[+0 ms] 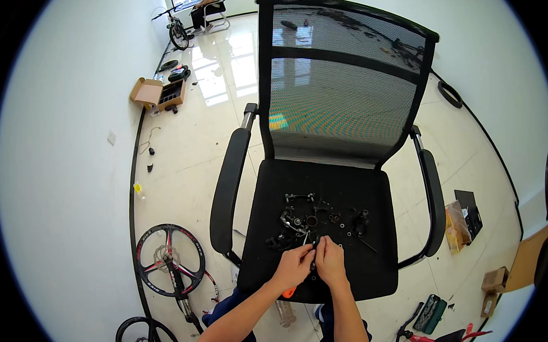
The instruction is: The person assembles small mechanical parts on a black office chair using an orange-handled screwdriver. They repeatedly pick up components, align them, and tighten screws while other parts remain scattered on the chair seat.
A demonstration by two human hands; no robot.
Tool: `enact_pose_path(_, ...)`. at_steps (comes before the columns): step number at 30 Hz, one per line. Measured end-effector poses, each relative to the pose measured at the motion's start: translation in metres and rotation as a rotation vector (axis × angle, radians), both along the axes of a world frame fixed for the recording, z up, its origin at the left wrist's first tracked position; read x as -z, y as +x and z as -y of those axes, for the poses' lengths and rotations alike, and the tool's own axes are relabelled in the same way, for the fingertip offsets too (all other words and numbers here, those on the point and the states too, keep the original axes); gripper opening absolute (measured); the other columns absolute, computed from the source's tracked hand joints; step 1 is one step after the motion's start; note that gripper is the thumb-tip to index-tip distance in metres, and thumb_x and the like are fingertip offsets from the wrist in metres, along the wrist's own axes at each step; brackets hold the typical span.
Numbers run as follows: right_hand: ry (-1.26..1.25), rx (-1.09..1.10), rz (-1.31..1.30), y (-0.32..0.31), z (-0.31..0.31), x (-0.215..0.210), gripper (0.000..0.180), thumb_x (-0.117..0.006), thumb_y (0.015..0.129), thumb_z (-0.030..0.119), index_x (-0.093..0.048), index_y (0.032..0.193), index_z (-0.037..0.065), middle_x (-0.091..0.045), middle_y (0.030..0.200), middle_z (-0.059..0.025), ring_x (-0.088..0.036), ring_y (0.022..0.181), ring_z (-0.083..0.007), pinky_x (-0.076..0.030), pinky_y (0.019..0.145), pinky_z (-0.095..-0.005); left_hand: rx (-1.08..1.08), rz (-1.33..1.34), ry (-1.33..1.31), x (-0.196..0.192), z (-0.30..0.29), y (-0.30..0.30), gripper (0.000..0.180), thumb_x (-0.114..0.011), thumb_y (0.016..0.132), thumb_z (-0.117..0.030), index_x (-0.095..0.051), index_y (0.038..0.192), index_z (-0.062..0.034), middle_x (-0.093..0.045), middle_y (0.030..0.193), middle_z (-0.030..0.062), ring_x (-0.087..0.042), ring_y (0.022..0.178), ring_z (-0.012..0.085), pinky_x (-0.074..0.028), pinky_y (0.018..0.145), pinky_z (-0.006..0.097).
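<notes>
Close together over the black seat (pixel 367 271) of a mesh-backed office chair are my left hand (pixel 294 268) and my right hand (pixel 331 262), both closed. An orange handle (pixel 289 291) sticks out below my left palm, and a thin silver shaft (pixel 306 238) shows just beyond those fingers; whether the two are one tool is hidden. My right fingers are pinched around something too small to make out. Beyond the hands lie loose metal bicycle parts (pixel 291 220), a dark ring (pixel 311 221), a black clamp-like part (pixel 361 221), a thin black rod (pixel 365 243) and several small washers.
Armrests (pixel 230 193) flank the seat. On the floor at left are a spoked wheel with a fork (pixel 170 261) and an open cardboard box (pixel 149 93). At right lie a green tool case (pixel 430 314) and a red bicycle frame (pixel 440 341). A person (pixel 207 9) sits far back.
</notes>
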State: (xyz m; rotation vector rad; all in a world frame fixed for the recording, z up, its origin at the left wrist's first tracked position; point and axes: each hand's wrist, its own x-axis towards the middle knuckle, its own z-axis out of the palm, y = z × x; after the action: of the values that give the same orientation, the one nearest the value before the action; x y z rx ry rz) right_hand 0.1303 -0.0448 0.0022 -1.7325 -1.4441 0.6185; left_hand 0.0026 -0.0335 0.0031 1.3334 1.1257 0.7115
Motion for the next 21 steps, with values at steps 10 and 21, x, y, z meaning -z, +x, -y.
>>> enact_pose_path(10,-0.047,-0.037,-0.16,0.008,-0.002,0.001,0.025,-0.048,0.098,0.017,-0.056,0.087,-0.004,-0.058,0.07,-0.0229,-0.061,0.067,-0.0406,-0.048,0.062,-0.0437,0.108,0.207,-0.305,0.007,-0.015,-0.007,0.02,-0.057,0.098,-0.016,-0.061,0.11,0.0,-0.061,0.073,0.0018,-0.057,0.062,0.007,-0.042,0.05,0.021)
enact_pose_path(21,-0.086,-0.209,0.326,0.005,0.009,0.005,0.042,-0.071,0.079,0.012,-0.06,0.12,0.008,-0.058,0.106,-0.0133,-0.061,0.096,-0.0326,-0.051,0.079,-0.0413,0.134,0.151,-0.257,0.005,-0.017,-0.016,0.05,-0.067,0.089,-0.006,-0.039,0.13,-0.0063,-0.064,0.094,0.0072,-0.065,0.075,0.0128,-0.05,0.06,0.025)
